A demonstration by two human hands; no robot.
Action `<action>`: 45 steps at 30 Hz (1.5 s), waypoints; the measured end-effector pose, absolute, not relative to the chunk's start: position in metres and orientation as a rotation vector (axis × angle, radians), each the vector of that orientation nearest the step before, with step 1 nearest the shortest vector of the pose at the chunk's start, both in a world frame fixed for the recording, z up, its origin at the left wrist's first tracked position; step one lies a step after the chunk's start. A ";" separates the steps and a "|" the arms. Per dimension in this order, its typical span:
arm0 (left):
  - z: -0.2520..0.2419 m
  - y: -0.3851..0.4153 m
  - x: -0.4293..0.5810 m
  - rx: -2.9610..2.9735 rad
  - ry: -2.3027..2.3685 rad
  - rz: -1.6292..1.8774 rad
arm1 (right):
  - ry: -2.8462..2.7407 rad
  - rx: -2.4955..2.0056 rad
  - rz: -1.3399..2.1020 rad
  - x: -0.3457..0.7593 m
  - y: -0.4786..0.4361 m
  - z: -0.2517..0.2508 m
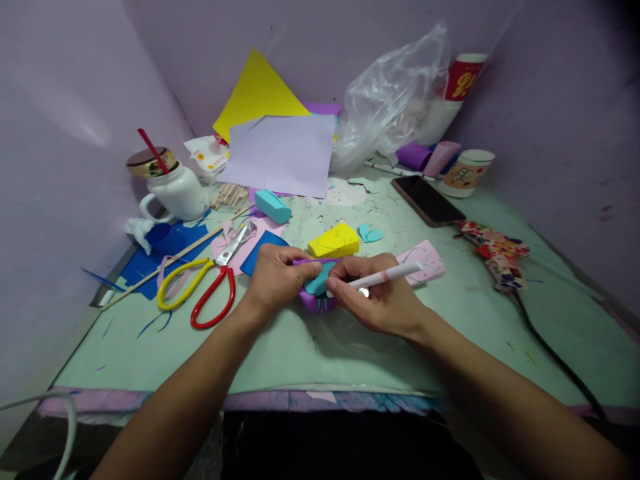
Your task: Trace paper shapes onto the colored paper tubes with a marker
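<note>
My left hand [273, 277] pinches a folded piece of purple paper [316, 305], with a teal cut-out [320, 279] pressed flat on it under the thumb. In my right hand [385, 303] is a white pen [393, 273], its tip end down by the cut-out's right edge. Whether the tip touches the paper is hidden by the fingers. Just beyond the hands lies a yellow folded paper [334, 241] with a drawn outline. Teal petal-shaped cut-outs [371, 233] rest to its right. A pink folded paper [427, 261], also with an outline, lies beside my right hand.
Scissors [220, 275] with red and yellow handles lie open at left, near a thin stick [185, 252] and blue paper scraps [145, 263]. A white mug [183, 193] stands behind. At right are a phone [427, 200], a paper cup [467, 175] and a cloth-wrapped, corded item [495, 250].
</note>
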State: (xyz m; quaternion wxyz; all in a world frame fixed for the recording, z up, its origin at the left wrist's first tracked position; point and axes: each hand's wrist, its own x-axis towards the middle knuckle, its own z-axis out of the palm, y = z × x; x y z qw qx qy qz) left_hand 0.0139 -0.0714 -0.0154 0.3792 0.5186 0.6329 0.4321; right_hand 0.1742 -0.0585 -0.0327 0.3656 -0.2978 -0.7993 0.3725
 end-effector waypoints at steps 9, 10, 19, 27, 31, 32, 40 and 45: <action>-0.014 -0.071 0.014 1.334 1.636 1.098 | -2.045 -0.713 1.029 0.173 -0.059 -0.032; -0.014 -0.071 0.014 1.332 1.640 1.099 | -2.050 -0.708 1.029 0.173 -0.060 -0.031; -0.014 -0.070 0.014 1.299 1.626 1.117 | -2.110 -0.686 1.018 0.174 -0.059 -0.032; -0.014 -0.071 0.013 1.302 1.615 1.118 | -2.028 -0.648 1.360 0.180 -0.057 -0.024; -0.016 -0.071 0.012 1.279 1.585 1.133 | -1.582 -0.714 1.196 0.187 -0.044 -0.022; -0.017 -0.071 0.012 1.268 1.585 1.143 | -1.513 -0.760 1.099 0.188 -0.040 -0.023; -0.027 -0.070 0.009 1.133 1.422 1.316 | -1.558 -0.824 1.547 0.192 -0.029 -0.029; -0.033 -0.067 0.012 1.080 1.409 1.432 | -1.421 -0.795 1.896 0.188 -0.033 -0.027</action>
